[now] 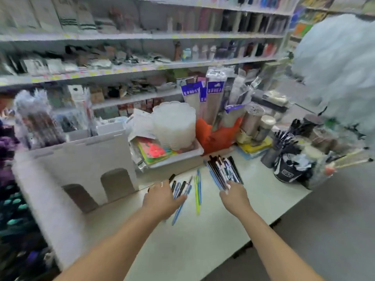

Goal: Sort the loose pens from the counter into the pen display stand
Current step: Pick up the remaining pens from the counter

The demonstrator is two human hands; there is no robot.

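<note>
Left hand: the left hand lay palm down on a small cluster of pens on the counter; fingers appeared spread over them, though blur prevented telling whether any pen was gripped.
Right hand: the right hand held the near end of a thick bundle of pens, fingers curled round it, the bundle fanning away across the counter.
Loose pens: a yellow-green pen and blue pens lay between the two hands.
Display stand: the white pen display stand stood at the counter's left end, just beside the left hand.
Surroundings: a white tray of goods and stocked shelves stood behind.
</note>
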